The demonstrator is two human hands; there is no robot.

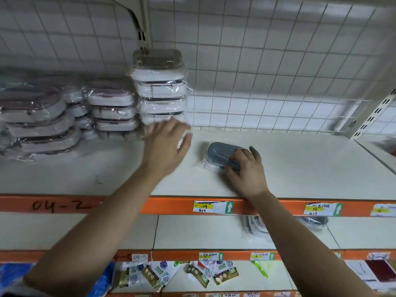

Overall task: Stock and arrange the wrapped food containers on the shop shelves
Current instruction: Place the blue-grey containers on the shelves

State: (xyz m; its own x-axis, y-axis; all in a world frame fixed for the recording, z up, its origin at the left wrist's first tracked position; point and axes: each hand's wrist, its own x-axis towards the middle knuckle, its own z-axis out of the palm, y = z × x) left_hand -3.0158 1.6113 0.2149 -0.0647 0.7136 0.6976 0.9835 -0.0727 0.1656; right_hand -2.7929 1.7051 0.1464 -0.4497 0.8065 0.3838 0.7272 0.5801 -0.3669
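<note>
A grey-lidded wrapped container [220, 154] lies on the white upper shelf [300, 163], and my right hand [246, 170] grips its near end with curled fingers. My left hand [167, 144] is blurred, fingers spread and relaxed, reaching at the foot of the tall stack of white wrapped containers [159, 86] by the wire back. Whether it touches the stack I cannot tell. Shorter stacks of wrapped containers [112, 110] and brown-lidded ones [36, 118] fill the shelf's left part.
A wire grid [267, 71] backs the shelf. An orange front rail [171, 205] carries price tags [213, 207]. On the shelf below lies a wrapped item [255, 228]; lower down, small packets [192, 273] hang. A slotted upright [372, 114] stands at the right.
</note>
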